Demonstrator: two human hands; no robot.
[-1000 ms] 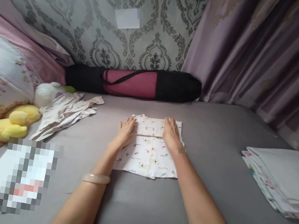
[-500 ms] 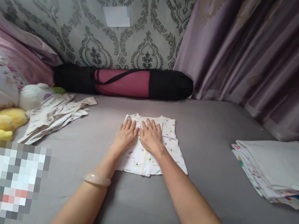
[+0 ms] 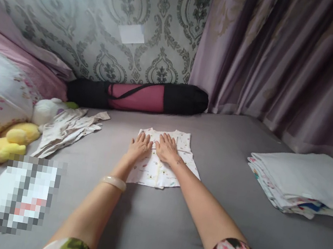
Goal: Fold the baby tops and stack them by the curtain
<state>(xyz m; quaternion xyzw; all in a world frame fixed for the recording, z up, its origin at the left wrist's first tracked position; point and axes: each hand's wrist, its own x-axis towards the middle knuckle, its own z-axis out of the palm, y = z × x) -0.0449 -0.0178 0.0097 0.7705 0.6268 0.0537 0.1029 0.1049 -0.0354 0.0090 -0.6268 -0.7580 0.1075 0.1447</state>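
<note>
A small white baby garment [image 3: 162, 174] with tiny prints and a row of buttons lies flat on the grey bed sheet [image 3: 167, 227] ahead of me. My left hand [image 3: 139, 146] rests flat on its upper left part, fingers stretched out. Beside it, my right hand [image 3: 167, 147] also lies flat on the cloth with fingers spread. The two hands almost touch at the middle of the garment. A pale bangle [image 3: 114, 182] sits on my left wrist.
A loose pile of light baby clothes [image 3: 67, 129] lies to the left, near a white plush [image 3: 45, 109] and a yellow plush [image 3: 8, 144]. A stack of folded cloths [image 3: 304, 183] sits at the right. A black-and-pink roll bag [image 3: 139, 96] lies against the wall; curtains hang at the right.
A second ago my hands were apart at the garment's top corners. They have slid together to its middle and now lie side by side; the view has shifted slightly.
</note>
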